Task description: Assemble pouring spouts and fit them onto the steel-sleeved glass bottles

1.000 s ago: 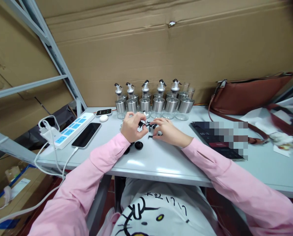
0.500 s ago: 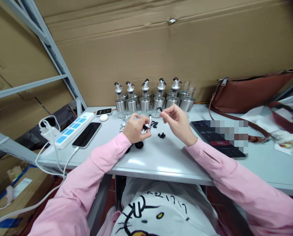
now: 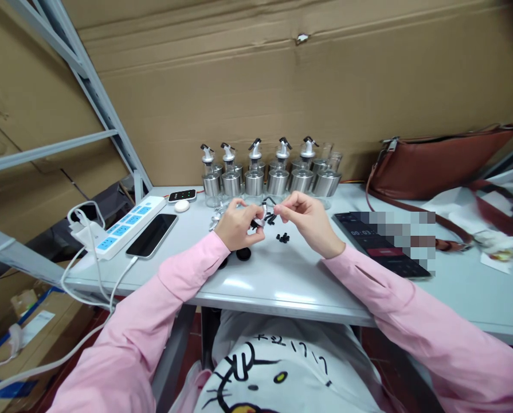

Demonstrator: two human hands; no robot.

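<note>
My left hand (image 3: 238,225) is closed around a silver-and-black pourer spout (image 3: 260,217), its tip angled up and to the right. Between thumb and forefinger, my right hand (image 3: 306,218) pinches a small black flip lid (image 3: 269,200), held at the spout's tip; whether the two are joined I cannot tell. Beneath them on the table lie several black lids (image 3: 271,219) and a little pile of small black plugs (image 3: 283,237). Silver spout parts (image 3: 215,219) show partly behind my left hand, and a round black stopper part (image 3: 243,254) is below it.
Several glass-and-steel oil bottles (image 3: 254,182) stand in rows at the back, some with spouts fitted. A power strip (image 3: 129,226) and a phone (image 3: 152,236) lie left. A dark tablet-like screen (image 3: 368,246) and a brown bag (image 3: 441,163) are at right.
My right hand picked up a black flip lid from the table, raised it, then brought it left and down to the spout. My left hand turned the spout slightly and keeps holding it.
</note>
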